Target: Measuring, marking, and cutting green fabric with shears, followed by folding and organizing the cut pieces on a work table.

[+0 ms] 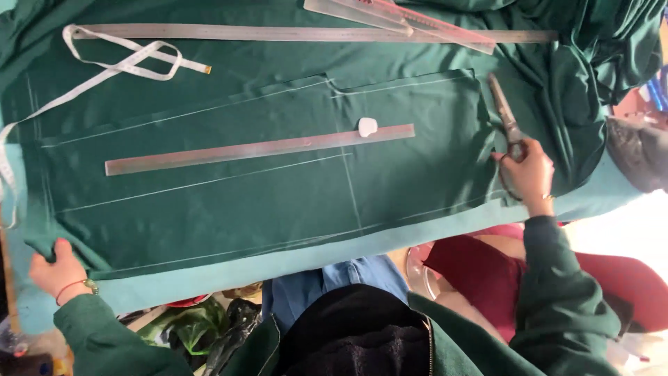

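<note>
I see L hand point(54, 270) gripping green cloth point(264, 188) edge on table point(390, 240), R hand point(527, 170) w/ fingers closed around scissors point(506, 118).

The fabric point(229, 202) covers most of the table point(431, 233), whose bare edge shows along the lower side. On the fabric at centre frame lies a ruler point(257, 149), with a piece of chalk point(367, 127) touching its right end. A second, longer ruler point(278, 33) runs along the top; two more rulers point(403, 17) cross it at upper right. A tape measure point(118, 59) loops at upper left. The left hand point(56, 271) grips the fabric's lower left corner. At right, the right hand point(530, 174) holds scissors point(504, 115) at the fabric's right edge.
</note>
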